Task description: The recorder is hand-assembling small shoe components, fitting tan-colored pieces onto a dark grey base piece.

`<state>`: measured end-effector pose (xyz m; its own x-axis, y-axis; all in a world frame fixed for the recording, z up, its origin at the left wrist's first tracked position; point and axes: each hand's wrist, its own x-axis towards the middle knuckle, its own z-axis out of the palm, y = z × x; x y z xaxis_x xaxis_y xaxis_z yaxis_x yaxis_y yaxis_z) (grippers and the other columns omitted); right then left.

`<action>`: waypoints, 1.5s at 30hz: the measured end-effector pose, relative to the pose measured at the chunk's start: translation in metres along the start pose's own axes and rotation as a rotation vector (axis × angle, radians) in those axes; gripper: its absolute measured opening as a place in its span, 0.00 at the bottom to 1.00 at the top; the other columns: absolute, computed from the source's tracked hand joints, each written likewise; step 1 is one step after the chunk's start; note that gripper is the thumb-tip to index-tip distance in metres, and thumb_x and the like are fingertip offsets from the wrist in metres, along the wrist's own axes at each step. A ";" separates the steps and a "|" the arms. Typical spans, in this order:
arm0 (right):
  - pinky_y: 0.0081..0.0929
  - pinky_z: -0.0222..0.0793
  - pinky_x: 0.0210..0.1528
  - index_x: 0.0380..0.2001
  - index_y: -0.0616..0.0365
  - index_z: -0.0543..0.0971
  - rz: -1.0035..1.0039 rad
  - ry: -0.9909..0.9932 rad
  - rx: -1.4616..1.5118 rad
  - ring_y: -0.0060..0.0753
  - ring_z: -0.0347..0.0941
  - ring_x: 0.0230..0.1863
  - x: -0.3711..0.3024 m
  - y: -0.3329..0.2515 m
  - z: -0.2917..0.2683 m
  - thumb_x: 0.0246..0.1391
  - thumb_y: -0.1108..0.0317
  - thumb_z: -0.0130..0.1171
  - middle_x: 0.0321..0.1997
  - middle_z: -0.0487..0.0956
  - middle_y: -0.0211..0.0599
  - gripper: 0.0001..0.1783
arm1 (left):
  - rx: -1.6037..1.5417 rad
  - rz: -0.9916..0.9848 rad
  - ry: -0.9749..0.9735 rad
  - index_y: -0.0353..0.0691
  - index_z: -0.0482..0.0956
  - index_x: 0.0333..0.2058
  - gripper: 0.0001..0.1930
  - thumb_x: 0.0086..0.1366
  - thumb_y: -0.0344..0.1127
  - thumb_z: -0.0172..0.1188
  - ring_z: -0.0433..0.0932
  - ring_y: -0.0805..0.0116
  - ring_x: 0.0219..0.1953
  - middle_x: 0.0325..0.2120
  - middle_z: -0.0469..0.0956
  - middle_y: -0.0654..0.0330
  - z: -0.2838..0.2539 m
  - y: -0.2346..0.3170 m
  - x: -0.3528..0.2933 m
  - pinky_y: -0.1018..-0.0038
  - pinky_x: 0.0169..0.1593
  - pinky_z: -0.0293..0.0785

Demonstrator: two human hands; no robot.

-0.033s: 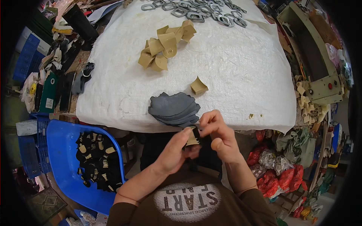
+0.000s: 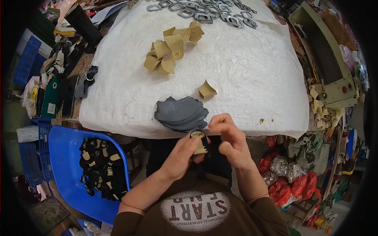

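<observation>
At the near table edge, my left hand [image 2: 180,156] is closed round a tan shoe heel [image 2: 200,148] with dark covering material about its rim. The heel's rounded end faces up, and its lower edge looks jagged. My right hand [image 2: 231,142] is just to the right, with fingers curled and thumb bent below them; its fingertips are close to the heel, and what they may pinch is hidden. Just beyond my hands lies a fanned stack of dark grey cut pieces [image 2: 179,112]. One bare tan heel [image 2: 207,90] sits past the stack, and a pile of tan heels [image 2: 170,45] lies farther off.
Grey ring-shaped pieces [image 2: 203,17] lie at the far end of the white table cover [image 2: 252,74]. On the left, a blue tub [image 2: 65,161] holds black-and-tan pieces. A beige machine housing [image 2: 338,92] and red plastic bags [image 2: 281,192] are at right.
The heel in my left hand has turned so that its rounded, dark-rimmed end shows. My right fingers have shifted slightly away from it. The pieces on the table are unmoved.
</observation>
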<state>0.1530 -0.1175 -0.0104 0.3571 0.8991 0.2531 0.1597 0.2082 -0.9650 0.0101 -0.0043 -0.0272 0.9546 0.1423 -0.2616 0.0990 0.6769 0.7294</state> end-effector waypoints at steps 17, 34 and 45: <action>0.36 0.49 0.63 0.56 0.58 0.69 0.174 -0.107 0.177 0.42 0.54 0.60 -0.002 -0.008 0.019 0.49 0.70 0.55 0.61 0.61 0.47 0.27 | -0.035 0.249 0.154 0.37 0.65 0.45 0.17 0.59 0.39 0.46 0.71 0.75 0.39 0.38 0.68 0.60 0.020 0.000 0.002 0.78 0.42 0.71; 0.18 0.71 0.29 0.29 0.61 0.74 0.344 -0.112 0.529 0.25 0.70 0.38 0.012 -0.008 0.003 0.57 0.67 0.51 0.47 0.68 0.40 0.08 | 0.247 0.127 -0.129 0.31 0.52 0.60 0.47 0.54 0.60 0.63 0.73 0.73 0.30 0.37 0.70 0.59 0.018 0.014 -0.002 0.78 0.33 0.69; 0.19 0.71 0.34 0.48 0.57 0.71 0.223 0.083 0.288 0.24 0.68 0.38 -0.006 -0.001 0.027 0.61 0.69 0.47 0.50 0.64 0.38 0.13 | 0.052 0.217 -0.036 0.40 0.48 0.63 0.41 0.61 0.53 0.58 0.69 0.76 0.31 0.41 0.67 0.59 0.014 0.008 0.004 0.80 0.34 0.66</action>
<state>0.1261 -0.1132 -0.0131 0.4292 0.9028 0.0276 -0.1917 0.1209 -0.9740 0.0190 -0.0089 -0.0137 0.9645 0.2538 -0.0734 -0.0960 0.5953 0.7977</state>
